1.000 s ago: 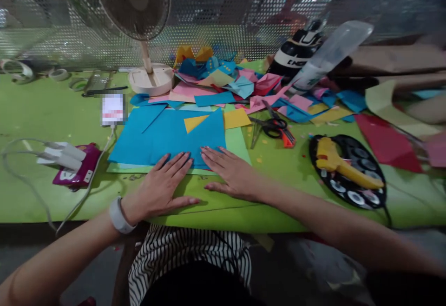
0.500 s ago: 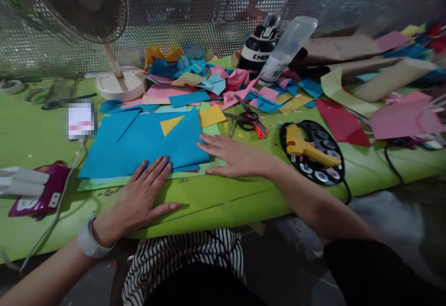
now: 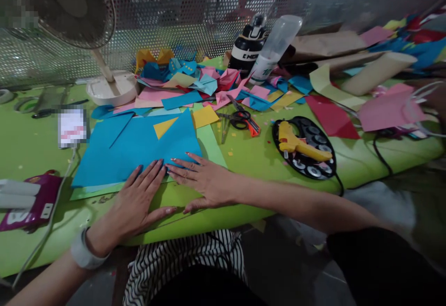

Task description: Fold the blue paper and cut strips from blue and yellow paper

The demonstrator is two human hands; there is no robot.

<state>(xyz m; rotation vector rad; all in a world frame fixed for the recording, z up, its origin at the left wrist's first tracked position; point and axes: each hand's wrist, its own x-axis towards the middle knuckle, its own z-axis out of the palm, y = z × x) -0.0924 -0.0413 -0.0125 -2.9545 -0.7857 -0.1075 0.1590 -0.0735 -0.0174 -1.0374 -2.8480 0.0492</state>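
A blue sheet of paper (image 3: 114, 152), with one corner folded over, lies on light green paper (image 3: 213, 141) near the table's front edge. My left hand (image 3: 139, 196) rests flat on its lower edge, fingers stretched out and thumb apart. Close beside it, my right hand (image 3: 205, 180) lies flat with fingers spread over the lower right of the folded blue part. The two hands' fingertips nearly meet. A small yellow piece (image 3: 164, 127) shows at the fold, and another yellow piece (image 3: 205, 117) lies at the upper right corner.
Black scissors (image 3: 239, 119) and an orange-handled cutter (image 3: 253, 127) lie beyond the paper. A yellow glue gun (image 3: 301, 145) rests on a black palette (image 3: 322, 169) to the right. Paper scraps (image 3: 181, 97), a fan (image 3: 111, 87), bottles (image 3: 245, 55) and a phone (image 3: 72, 127) stand or lie around.
My right hand has moved left and nearer to me along the blue paper, up to my left hand. My left hand stays flat on the paper. The view has shifted slightly.
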